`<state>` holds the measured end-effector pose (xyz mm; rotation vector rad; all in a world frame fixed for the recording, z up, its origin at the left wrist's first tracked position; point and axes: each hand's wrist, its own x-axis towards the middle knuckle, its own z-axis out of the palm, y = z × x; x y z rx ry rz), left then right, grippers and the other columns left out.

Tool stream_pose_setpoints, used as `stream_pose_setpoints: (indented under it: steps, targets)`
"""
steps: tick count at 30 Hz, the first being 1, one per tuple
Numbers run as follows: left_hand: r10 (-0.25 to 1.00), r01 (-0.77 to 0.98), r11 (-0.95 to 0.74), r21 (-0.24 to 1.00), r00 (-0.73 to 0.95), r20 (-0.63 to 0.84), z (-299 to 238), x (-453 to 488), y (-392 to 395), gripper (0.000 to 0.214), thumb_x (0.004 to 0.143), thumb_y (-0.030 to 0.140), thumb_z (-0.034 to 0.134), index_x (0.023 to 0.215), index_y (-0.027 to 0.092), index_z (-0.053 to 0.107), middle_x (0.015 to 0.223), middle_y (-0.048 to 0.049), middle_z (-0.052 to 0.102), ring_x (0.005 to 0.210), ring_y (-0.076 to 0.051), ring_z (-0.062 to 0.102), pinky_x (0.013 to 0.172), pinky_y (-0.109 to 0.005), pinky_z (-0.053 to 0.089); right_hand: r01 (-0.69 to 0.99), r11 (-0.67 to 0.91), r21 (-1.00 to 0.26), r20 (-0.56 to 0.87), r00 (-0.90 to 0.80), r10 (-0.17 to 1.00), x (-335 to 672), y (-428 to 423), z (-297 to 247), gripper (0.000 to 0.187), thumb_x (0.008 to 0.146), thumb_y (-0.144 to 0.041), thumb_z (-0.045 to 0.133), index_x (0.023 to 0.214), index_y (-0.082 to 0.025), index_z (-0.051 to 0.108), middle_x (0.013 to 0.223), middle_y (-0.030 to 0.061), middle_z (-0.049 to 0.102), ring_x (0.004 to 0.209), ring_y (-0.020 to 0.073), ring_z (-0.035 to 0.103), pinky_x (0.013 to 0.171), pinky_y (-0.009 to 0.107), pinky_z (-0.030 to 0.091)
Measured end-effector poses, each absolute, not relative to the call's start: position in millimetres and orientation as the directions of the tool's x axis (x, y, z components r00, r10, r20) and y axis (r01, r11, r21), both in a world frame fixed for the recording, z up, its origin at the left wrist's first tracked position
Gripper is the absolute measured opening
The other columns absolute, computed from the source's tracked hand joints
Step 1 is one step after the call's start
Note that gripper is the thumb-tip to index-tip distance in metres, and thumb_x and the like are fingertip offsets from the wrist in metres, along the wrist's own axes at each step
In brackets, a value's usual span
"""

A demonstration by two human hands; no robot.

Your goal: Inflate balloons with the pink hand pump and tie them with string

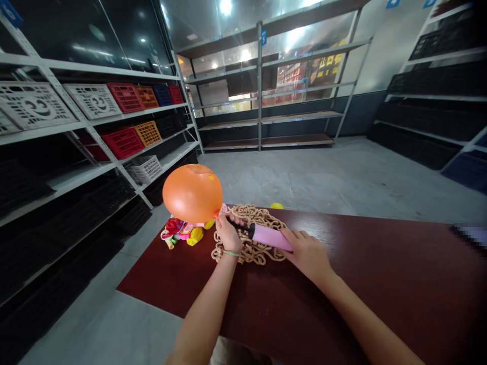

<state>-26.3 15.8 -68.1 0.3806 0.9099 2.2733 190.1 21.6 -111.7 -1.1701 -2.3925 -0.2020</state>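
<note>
Left hand (228,235): curled closed round the black end of the pump, thumb and fingers at the balloon's neck.
Right hand (309,254): closed over the far end of the pink barrel.
Pump (271,238): slanting between both hands, above the tan rope (258,256).
Orange balloon (193,193): swollen and round; beyond the left hand, above limp balloons (195,236).
Bench (365,274): dark red; rope and limp balloons lie on it.

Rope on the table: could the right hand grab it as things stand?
Probably not while occupied: the right hand grips the pink pump. Still, the rope lies close by, its near edge uncovered.
</note>
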Motion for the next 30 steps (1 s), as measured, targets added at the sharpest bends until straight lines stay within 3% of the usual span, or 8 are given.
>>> stream_pose_setpoints:
  steps: [8,13,19,24,30]
  targets:
    - [0.625,-0.455,-0.601,0.657,-0.780,0.031,-62,-45,17,0.020,0.080,0.025,0.053,0.068,0.020,0.038,0.055,0.0070,0.039,0.044,-0.007,0.040,0.045,-0.021,0.036,0.857,0.510,-0.071,0.480,-0.419,0.771,230,48,-113,0.042,0.084,-0.030,0.059,0.126,-0.027,0.054,0.119,0.0042,0.062,0.106,0.0234,0.055,0.073,0.032,0.045]
    - [0.594,-0.447,-0.591,0.671,-0.804,-0.013,-62,-38,15,0.024,0.081,0.027,0.054,0.065,0.020,0.037,0.053,0.0078,0.035,0.042,-0.006,0.036,0.043,-0.020,0.032,0.825,0.561,-0.075,0.468,-0.468,0.750,215,37,-112,0.043,0.084,-0.032,0.059,0.126,-0.026,0.054,0.109,0.0061,0.064,0.099,0.0248,0.055,0.067,0.031,0.043]
    - [0.691,-0.452,-0.545,0.706,-0.719,0.072,-69,-14,12,0.027,0.085,0.034,0.054,0.067,0.020,0.040,0.054,0.0066,0.038,0.041,-0.007,0.038,0.042,-0.021,0.033,0.741,0.660,-0.124,0.476,-0.539,0.695,179,10,-108,0.044,0.090,-0.046,0.053,0.127,-0.021,0.053,0.112,0.0100,0.065,0.098,0.0244,0.058,0.073,0.032,0.042]
    - [0.672,-0.459,-0.551,0.697,-0.740,0.043,-64,-23,12,0.024,0.083,0.031,0.054,0.068,0.020,0.041,0.055,0.0065,0.039,0.042,-0.007,0.040,0.043,-0.022,0.036,0.751,0.660,-0.031,0.477,-0.569,0.670,184,17,-107,0.046,0.090,-0.045,0.055,0.129,-0.022,0.053,0.114,0.0098,0.066,0.097,0.0256,0.058,0.078,0.036,0.038]
    - [0.606,-0.441,-0.606,0.662,-0.795,0.024,-58,-45,14,0.019,0.082,0.028,0.053,0.069,0.020,0.041,0.055,0.0066,0.040,0.044,-0.008,0.041,0.045,-0.022,0.036,0.826,0.563,0.008,0.518,-0.486,0.704,223,44,-108,0.039,0.087,-0.030,0.056,0.125,-0.023,0.054,0.120,0.0081,0.064,0.104,0.0256,0.056,0.084,0.038,0.035]
